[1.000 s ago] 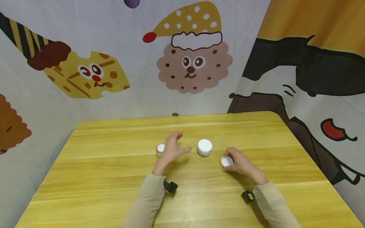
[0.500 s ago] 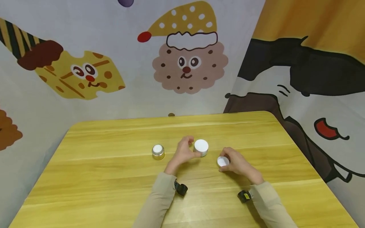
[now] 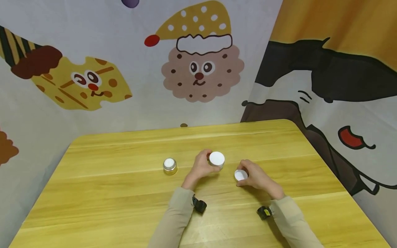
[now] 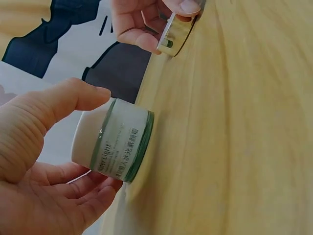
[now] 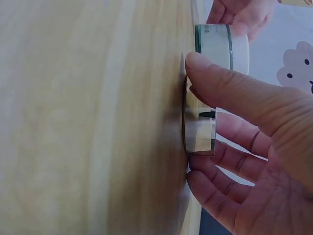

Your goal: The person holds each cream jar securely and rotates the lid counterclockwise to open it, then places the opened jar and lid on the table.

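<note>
The left hand, moved off from the gold jar, grasped the white jar toward the far edge of the table; the right hand gripped a lid, leaving neither free.

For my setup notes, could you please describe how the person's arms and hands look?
Both sleeves are long and beige. A black camera is worn at each wrist, the right one with a yellow patch. The left hand and right hand are ungloved.

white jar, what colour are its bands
Green bands on the white jar, clearest in the left wrist view.
</note>
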A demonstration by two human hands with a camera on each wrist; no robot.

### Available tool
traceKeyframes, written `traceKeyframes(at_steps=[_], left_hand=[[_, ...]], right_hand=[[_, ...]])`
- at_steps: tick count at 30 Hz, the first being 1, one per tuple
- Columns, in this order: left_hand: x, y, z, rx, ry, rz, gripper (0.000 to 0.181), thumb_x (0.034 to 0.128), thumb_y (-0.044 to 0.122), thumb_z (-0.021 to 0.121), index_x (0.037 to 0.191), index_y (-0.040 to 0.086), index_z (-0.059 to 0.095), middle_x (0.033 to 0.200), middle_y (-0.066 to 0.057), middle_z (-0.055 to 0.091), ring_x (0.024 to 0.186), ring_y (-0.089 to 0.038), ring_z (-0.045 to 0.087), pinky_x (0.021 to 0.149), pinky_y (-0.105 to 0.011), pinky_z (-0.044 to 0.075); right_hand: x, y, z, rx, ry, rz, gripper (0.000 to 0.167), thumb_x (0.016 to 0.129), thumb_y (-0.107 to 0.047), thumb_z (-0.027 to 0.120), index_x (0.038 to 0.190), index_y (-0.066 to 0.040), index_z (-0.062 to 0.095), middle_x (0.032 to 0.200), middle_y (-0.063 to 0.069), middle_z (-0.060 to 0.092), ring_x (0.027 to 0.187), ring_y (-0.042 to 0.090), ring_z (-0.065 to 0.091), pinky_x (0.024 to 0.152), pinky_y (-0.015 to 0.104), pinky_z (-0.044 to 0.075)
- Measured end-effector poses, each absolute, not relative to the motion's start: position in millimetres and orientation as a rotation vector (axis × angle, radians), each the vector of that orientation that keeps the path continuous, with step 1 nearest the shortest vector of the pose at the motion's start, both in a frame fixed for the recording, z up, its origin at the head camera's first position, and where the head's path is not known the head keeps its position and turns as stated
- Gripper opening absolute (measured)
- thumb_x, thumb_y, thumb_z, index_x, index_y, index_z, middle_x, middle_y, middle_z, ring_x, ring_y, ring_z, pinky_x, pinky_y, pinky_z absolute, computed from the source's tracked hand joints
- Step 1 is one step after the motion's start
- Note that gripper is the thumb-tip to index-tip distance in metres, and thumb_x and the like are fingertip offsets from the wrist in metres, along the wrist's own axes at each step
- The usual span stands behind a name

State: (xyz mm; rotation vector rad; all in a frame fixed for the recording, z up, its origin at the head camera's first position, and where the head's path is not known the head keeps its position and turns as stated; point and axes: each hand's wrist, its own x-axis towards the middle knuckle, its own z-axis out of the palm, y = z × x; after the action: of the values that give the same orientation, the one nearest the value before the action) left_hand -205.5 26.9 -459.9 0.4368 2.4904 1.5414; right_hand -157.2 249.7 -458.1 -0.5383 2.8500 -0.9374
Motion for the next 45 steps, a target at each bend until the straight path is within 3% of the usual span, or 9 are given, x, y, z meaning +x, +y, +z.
traceKeyframes(at_steps=[23,45], left_hand=[[-211,27,-477,0.49,2.621,1.435,0.059,0.0619,0.005,0.082,0.113,-0.006,0.056,0.106,-0.016,0.06,0.098,-0.029,0.056,0.085,-0.039,0.049],[-210,18,-453,0.477,2.612,1.585,0.054,0.0609,0.004,0.08,0.109,-0.002,0.055,0.103,-0.014,0.06,0.092,-0.025,0.054,0.082,-0.038,0.048]], right_hand=[[-158,247,-459,-0.554,2.856,-0.946,0.042,0.061,-0.014,0.087,0.088,-0.007,0.055,0.088,0.005,0.057,0.08,0.02,0.054,0.072,0.038,0.047],[-159,251,-460,-0.549,2.842,-0.93,0.042,0.062,-0.016,0.087,0.089,-0.008,0.056,0.089,0.004,0.057,0.081,0.019,0.054,0.072,0.036,0.046]])
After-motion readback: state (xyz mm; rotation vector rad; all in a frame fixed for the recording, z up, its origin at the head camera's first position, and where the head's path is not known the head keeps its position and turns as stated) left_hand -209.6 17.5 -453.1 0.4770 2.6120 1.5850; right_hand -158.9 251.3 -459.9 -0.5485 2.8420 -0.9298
